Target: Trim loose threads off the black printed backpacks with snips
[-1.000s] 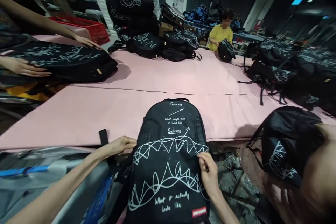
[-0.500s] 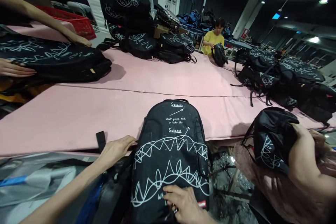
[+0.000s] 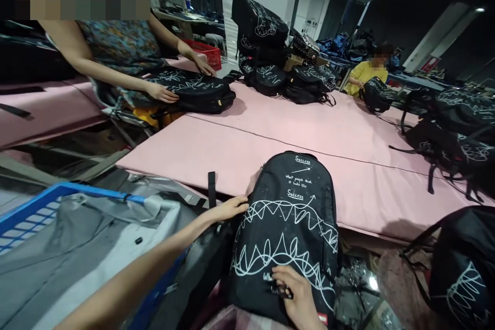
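Observation:
A black backpack (image 3: pixel 294 216) with white scribble lines and the word "Success" leans against the near edge of the pink table (image 3: pixel 240 149). My left hand (image 3: pixel 230 208) rests on its left side, fingers curled against the fabric. My right hand (image 3: pixel 296 294) sits low on the front of the backpack, fingers pinched around a small dark piece I cannot make out.
A blue crate (image 3: pixel 46 206) lined with grey plastic stands at my left. A person at the far left presses on another black backpack (image 3: pixel 193 90). More backpacks are piled at the back (image 3: pixel 270 56) and right (image 3: pixel 456 129). A person in yellow (image 3: pixel 365 75) sits far off.
The view has swung left, so the blue crate and the neighbouring person now show. My right hand stays low on the backpack front; the left hand has not moved.

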### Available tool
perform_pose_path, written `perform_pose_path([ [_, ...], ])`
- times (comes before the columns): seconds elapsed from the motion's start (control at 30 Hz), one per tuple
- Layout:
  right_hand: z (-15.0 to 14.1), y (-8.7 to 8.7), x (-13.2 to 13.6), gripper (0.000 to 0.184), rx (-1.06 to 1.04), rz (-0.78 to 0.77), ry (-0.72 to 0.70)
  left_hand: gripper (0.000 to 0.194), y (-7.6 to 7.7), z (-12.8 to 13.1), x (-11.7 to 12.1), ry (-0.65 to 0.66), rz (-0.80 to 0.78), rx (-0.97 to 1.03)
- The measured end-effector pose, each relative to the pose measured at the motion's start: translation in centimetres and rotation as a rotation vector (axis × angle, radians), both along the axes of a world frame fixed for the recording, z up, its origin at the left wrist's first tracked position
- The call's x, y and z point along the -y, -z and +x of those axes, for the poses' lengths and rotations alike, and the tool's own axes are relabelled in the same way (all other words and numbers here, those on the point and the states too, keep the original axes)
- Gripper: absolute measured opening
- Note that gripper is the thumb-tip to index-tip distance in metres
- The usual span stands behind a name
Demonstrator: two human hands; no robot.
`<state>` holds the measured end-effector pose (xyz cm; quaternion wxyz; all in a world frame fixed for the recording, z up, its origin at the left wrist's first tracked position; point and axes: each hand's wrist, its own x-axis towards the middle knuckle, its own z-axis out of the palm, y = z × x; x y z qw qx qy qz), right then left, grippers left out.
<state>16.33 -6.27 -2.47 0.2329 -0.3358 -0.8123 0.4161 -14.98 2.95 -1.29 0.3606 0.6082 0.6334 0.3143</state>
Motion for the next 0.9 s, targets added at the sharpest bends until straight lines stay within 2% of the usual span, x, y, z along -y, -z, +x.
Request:
perform_pose_path([
  [0.07,0.0,-0.8,-0.3,0.031,-0.039,-0.026,0.000,0.026,0.0,0.4,2.8,0.001,-0.001,0.022],
  [0.1,0.1,-1.5,-0.6,0.026,-0.070,-0.044,-0.002,0.027,-0.9,0.6,3.7,-0.014,0.012,0.031],
  [0.13,0.3,-2.3,-1.1,0.023,-0.109,-0.066,0.002,0.028,-2.4,0.9,4.2,-0.033,0.042,0.045],
  [0.2,0.7,-4.5,-2.2,0.019,-0.197,-0.103,0.045,0.029,-7.3,1.5,4.6,-0.078,0.166,0.069],
  [0.3,1.3,-8.7,-4.6,0.016,-0.335,-0.064,0.156,0.027,-15.9,3.7,4.1,-0.143,0.462,0.024],
  [0.33,1.3,-10.1,-5.4,0.016,-0.386,-0.023,0.183,0.028,-18.1,4.9,3.8,-0.157,0.534,-0.015],
  [0.37,1.2,-11.6,-6.2,0.015,-0.436,0.025,0.206,0.028,-19.6,6.4,3.6,-0.170,0.585,-0.069],
  [0.4,1.0,-13.0,-7.0,0.016,-0.479,0.075,0.223,0.028,-20.4,8.1,3.4,-0.181,0.612,-0.137],
  [0.43,0.7,-14.2,-7.7,0.017,-0.497,0.119,0.229,0.026,-20.5,9.9,3.4,-0.182,0.618,-0.216],
  [0.5,0.0,-16.1,-8.8,0.021,-0.464,0.186,0.195,0.016,-19.3,13.1,3.6,-0.150,0.585,-0.365],
  [0.53,-0.3,-16.7,-9.3,0.023,-0.428,0.205,0.165,0.008,-18.4,14.4,3.8,-0.106,0.562,-0.395],
  [0.6,-0.6,-17.1,-10.0,0.026,-0.338,0.200,0.106,0.015,-17.0,15.5,4.3,-0.004,0.541,-0.347],
  [0.67,-0.5,-16.8,-10.3,0.027,-0.262,0.162,0.080,0.024,-17.0,15.0,4.6,0.023,0.570,-0.285],
  [0.77,0.1,-16.6,-10.1,0.029,-0.100,0.183,-0.036,0.020,-18.6,12.4,3.9,0.087,0.557,-0.405],
  [0.83,0.2,-17.0,-9.6,0.029,0.060,0.300,-0.142,0.014,-19.8,10.8,2.6,0.272,0.480,-0.567],
  [0.9,-0.1,-17.4,-9.0,0.029,0.240,0.437,-0.201,0.023,-20.5,10.1,1.4,0.467,0.413,-0.728],
])
